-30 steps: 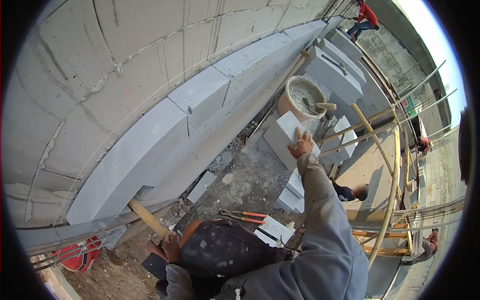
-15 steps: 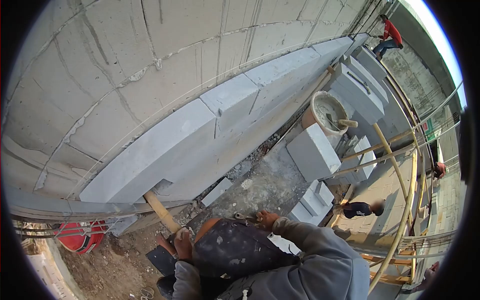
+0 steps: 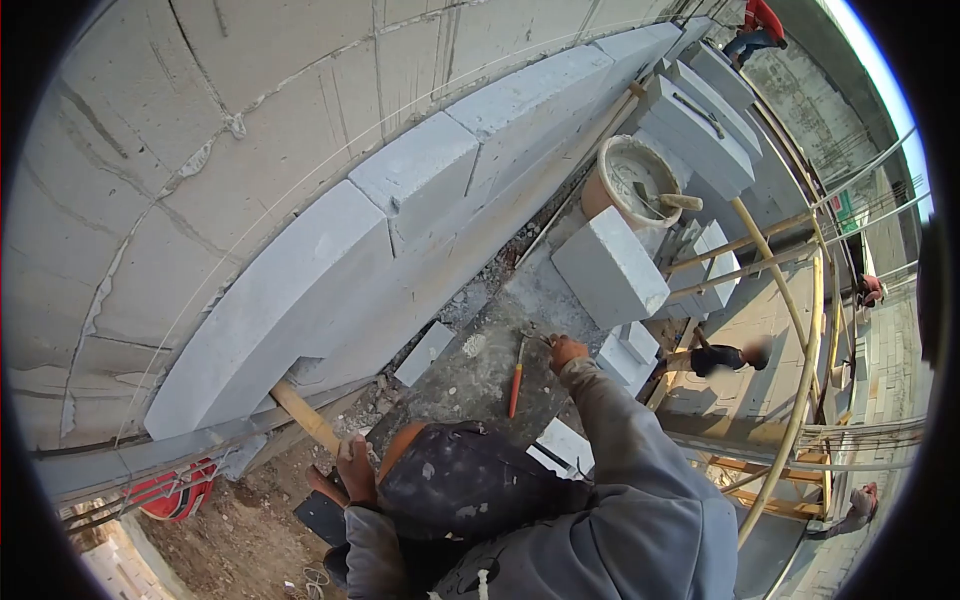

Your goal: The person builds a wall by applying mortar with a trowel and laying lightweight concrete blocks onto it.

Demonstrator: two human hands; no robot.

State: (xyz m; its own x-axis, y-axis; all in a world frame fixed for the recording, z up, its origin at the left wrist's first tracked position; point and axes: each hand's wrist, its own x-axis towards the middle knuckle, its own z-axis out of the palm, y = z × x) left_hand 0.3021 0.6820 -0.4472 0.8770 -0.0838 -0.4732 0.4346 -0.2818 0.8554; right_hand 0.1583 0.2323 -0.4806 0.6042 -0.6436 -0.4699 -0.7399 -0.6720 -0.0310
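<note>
My left hand (image 3: 356, 470) is closed around the near end of a wooden batten (image 3: 306, 415), whose far end meets the notched underside of a long pale block (image 3: 270, 295) in the wall row. Ahead of my knee, my right hand (image 3: 568, 352) is closed at the metal head of a hammer (image 3: 516, 385). Its red-orange handle points back toward me, over the dusty grey floor (image 3: 480, 370). My fingers partly hide the head. Beside my right forearm lies a white block piece (image 3: 562, 447).
A mortar bucket (image 3: 605, 180) holds a trowel (image 3: 680, 201). Pale blocks (image 3: 612, 265) stand beside it. Bamboo poles (image 3: 800, 390) cross at the right. One person (image 3: 720, 357) is below at the right, another in red (image 3: 762, 20) farther off. A red container (image 3: 180, 493) sits lower left.
My right hand has moved forward and right, away from my knee, and the hammer's red-orange handle now shows. My left hand stays on the batten. The view has shifted slightly.
</note>
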